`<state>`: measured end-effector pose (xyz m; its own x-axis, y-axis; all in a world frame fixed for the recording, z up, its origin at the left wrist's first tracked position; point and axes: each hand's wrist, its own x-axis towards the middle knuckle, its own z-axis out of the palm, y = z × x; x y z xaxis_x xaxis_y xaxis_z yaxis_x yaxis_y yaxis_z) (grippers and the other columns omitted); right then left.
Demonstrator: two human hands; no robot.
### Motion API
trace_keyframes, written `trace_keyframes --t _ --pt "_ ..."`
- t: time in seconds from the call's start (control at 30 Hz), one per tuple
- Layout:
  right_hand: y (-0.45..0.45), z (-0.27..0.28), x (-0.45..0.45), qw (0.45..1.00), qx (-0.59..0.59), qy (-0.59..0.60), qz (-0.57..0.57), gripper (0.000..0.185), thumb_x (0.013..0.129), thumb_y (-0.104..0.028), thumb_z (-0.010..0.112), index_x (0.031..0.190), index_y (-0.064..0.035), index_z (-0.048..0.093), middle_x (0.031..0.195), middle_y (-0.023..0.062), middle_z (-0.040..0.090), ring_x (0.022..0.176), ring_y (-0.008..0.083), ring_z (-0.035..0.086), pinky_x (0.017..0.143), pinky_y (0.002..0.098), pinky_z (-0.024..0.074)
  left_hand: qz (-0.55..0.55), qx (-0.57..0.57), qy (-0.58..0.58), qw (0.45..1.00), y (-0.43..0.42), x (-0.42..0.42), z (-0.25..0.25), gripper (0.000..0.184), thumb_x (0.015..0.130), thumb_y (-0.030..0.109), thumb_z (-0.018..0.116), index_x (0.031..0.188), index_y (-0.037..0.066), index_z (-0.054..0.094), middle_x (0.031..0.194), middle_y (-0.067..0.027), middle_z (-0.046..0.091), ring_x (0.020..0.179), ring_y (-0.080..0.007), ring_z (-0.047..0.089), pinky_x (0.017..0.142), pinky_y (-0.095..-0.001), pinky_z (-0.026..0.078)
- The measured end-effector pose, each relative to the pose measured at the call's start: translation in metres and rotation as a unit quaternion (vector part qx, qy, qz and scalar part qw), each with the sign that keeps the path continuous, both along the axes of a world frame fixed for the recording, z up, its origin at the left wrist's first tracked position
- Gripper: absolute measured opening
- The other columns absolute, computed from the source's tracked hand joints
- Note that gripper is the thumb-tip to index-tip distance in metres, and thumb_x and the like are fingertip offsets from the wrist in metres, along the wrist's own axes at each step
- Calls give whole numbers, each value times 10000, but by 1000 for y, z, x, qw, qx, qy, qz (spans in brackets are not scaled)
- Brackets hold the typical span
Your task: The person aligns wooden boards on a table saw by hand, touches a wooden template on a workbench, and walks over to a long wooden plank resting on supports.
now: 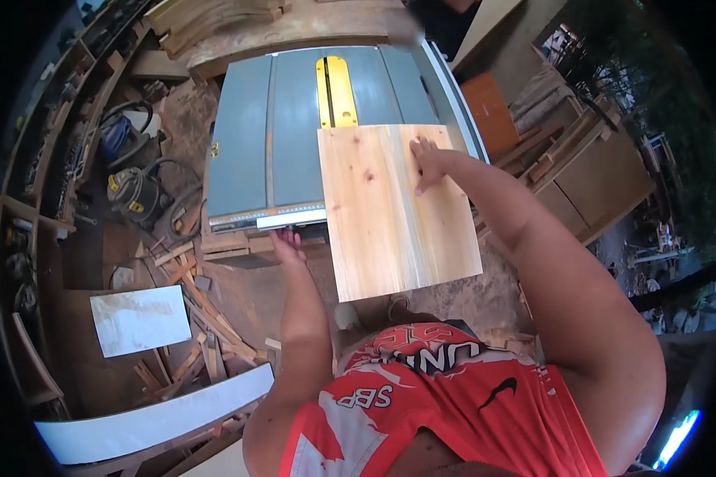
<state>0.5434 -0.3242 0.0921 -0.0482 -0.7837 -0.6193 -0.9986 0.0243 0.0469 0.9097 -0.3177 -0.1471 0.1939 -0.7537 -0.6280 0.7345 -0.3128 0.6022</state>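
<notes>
A wide, pale wooden board (390,211) with several knots lies over the front of a table saw (243,135) and overhangs towards my body. My right hand (429,163) rests on the board's upper right part, fingers spread and palm down. My left hand (289,245) is at the saw's front edge, under the white rail (292,219). Its fingers curl up by a small dark part, and what they grip is mostly hidden. The yellow throat plate (336,91) with its dark slot sits just beyond the board's far edge; no blade can be made out.
Wood offcuts (207,310) litter the floor at left, near a white panel (141,321) and a long white strip (159,417). A shop vacuum (135,193) with its hose stands left of the saw. Shelves (48,143) line the left side; sheets and boards (589,183) lean at right.
</notes>
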Motion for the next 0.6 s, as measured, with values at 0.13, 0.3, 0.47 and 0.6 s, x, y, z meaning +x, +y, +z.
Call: trace_keyframes --t 0.13,0.3,0.47,0.6 --pt "1 6 4 1000 5 3 -22 1388 501 -425 882 1444 11 -39 1495 292 -46 1393 437 20 1127 448 162 0 0 -7 1000 2 1 -5 604 896 545 464 1298 95 453 1312 -75 454 1216 -193 410 967 -324 342" --pt "-12 -50 -32 997 -52 -31 43 1481 421 -594 839 1408 116 -6 1464 358 2 1377 473 -22 1131 491 26 16 -24 11 1000 6 -4 7 601 903 499 471 1326 77 403 1380 -92 393 1296 -222 348 1087 -376 236" --pt "-4 -25 -15 999 -24 -26 8 1450 456 -560 848 1419 89 -21 1466 353 -10 1372 487 12 1129 489 97 -86 -38 -64 994 11 9 -15 594 871 521 535 1309 130 440 1320 -46 474 1227 -206 439 961 -346 370" --pt "-2 -27 -14 999 -47 -1 10 1423 459 -518 865 1436 50 0 1479 330 -15 1377 479 19 1121 490 142 -128 -65 -205 968 30 30 -14 286 902 343 562 1090 128 565 978 9 613 813 -96 536 639 -258 411"
